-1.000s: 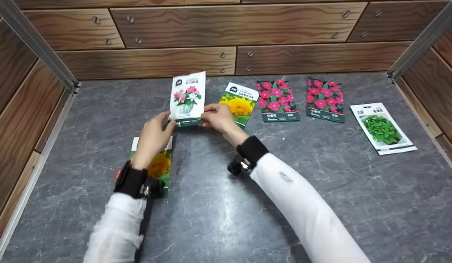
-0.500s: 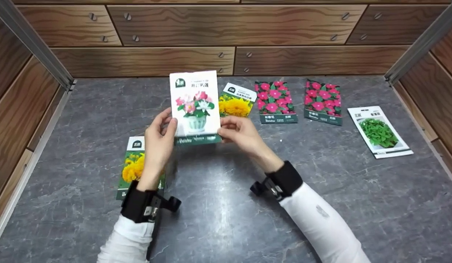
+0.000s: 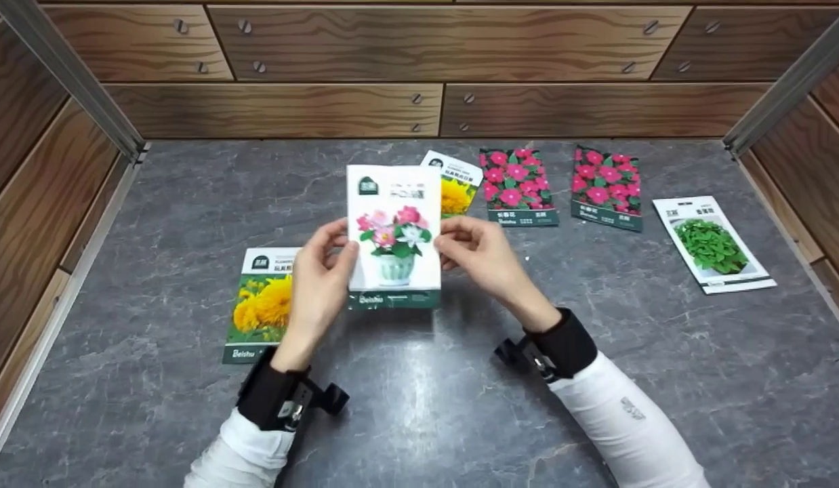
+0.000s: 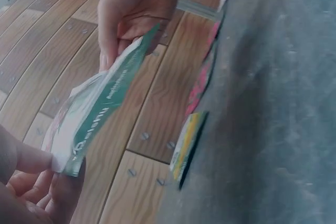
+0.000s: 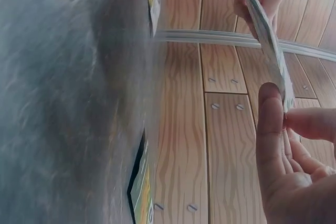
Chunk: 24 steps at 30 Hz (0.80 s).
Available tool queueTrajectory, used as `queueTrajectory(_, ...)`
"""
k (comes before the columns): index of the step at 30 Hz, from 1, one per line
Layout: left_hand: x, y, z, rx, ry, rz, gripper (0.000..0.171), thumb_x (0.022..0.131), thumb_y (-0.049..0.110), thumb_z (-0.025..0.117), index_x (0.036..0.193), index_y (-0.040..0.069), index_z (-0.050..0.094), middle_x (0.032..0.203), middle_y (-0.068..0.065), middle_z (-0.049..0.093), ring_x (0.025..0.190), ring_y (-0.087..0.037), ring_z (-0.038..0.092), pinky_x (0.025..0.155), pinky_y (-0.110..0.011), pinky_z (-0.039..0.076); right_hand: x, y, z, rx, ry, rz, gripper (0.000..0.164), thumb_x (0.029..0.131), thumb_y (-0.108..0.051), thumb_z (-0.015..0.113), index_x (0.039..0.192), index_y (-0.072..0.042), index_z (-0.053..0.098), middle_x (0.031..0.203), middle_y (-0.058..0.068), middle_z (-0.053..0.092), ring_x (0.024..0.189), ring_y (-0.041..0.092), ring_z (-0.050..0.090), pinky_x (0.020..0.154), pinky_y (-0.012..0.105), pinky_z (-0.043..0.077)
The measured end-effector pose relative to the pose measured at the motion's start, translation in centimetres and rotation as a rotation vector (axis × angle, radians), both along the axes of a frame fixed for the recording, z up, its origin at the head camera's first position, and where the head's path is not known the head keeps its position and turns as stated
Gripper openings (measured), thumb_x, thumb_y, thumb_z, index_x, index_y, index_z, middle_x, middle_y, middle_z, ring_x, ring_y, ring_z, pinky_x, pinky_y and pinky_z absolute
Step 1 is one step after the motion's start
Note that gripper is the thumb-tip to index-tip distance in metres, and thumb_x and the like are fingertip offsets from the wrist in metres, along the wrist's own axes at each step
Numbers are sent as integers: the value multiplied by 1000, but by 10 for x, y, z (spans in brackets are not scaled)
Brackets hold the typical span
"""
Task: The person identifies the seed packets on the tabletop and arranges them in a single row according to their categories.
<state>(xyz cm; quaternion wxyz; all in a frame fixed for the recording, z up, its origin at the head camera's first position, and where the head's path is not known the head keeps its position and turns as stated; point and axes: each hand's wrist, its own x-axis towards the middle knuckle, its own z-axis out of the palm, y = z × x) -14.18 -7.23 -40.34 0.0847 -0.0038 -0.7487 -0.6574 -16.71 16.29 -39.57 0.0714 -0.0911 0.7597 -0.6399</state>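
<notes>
A white seed packet [image 3: 394, 237] with pink and white flowers in a striped pot is held upright above the table. My left hand [image 3: 321, 285] pinches its left edge between thumb and fingers. At the opposite edge, my right hand [image 3: 484, 261] pinches it the same way. Seen from the left wrist, the seed packet [image 4: 100, 103] is raised off the table and slightly bowed. The right wrist view shows the packet [image 5: 268, 40] nearly edge-on, between thumb and forefinger. Partly behind my left hand lies a yellow-flower seed packet [image 3: 260, 308].
Another yellow-flower packet [image 3: 457, 193] lies behind the held one, partly covered by it. Farther right are two pink-flower packets [image 3: 518, 179] and a white packet with green leaves [image 3: 711, 244]. Wood-patterned walls [image 3: 338, 108] border the grey table [image 3: 596, 285].
Both hands have lifted the potted-flower packet from the back of the table and brought it nearer and to the right. The other packets stay where they lay.
</notes>
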Motion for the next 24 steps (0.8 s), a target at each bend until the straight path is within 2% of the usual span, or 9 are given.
queueTrajectory(2,3,4,-1,-22,-1,-13,38,102,-1,59,139,-6,61,115,-26,70,71,-8,59,59,-17,46,0,2,-1,21,1,-24,27,101,0,62,124,13,66,90,2,74,68,8,68,68,25,64)
queueTrajectory(4,5,7,-2,-47,-5,-13,38,102,0,60,140,-5,62,117,-24,70,70,-9,58,59,-17,44,-1,4,-3,49,6,-41,26,100,0,63,123,12,67,89,2,74,67,9,68,66,23,62)
queueTrajectory(7,9,10,-4,-85,-15,-8,41,102,2,60,143,-4,60,120,-24,70,69,-11,56,59,-17,44,-1,3,-5,88,22,-58,26,100,-1,64,123,11,67,90,9,75,66,11,68,64,23,62)
queueTrajectory(12,12,11,-4,-155,-44,-2,49,101,2,61,149,-3,55,128,-23,68,77,-15,59,62,-16,46,0,0,-6,152,63,-74,29,99,-1,64,126,9,68,97,23,75,67,13,68,65,27,63)
queueTrajectory(17,13,10,-3,-226,-43,-16,52,100,2,61,151,-4,53,128,-22,68,83,-21,63,65,-16,47,1,-1,-7,229,101,-89,34,98,-1,64,131,7,67,98,25,77,69,19,70,65,28,63)
queueTrajectory(19,13,9,-3,-275,-40,-34,53,100,3,61,151,-5,51,128,-22,68,81,-20,61,64,-17,46,2,-1,-8,258,121,-96,36,97,-2,64,132,7,67,98,25,77,70,23,71,63,24,61)
queueTrajectory(24,12,8,-2,-439,-45,-66,53,100,7,62,150,-7,51,124,-21,70,72,-16,56,64,-20,40,3,-2,-8,339,188,-101,38,95,-3,66,131,7,68,93,22,78,65,13,64,57,15,50)
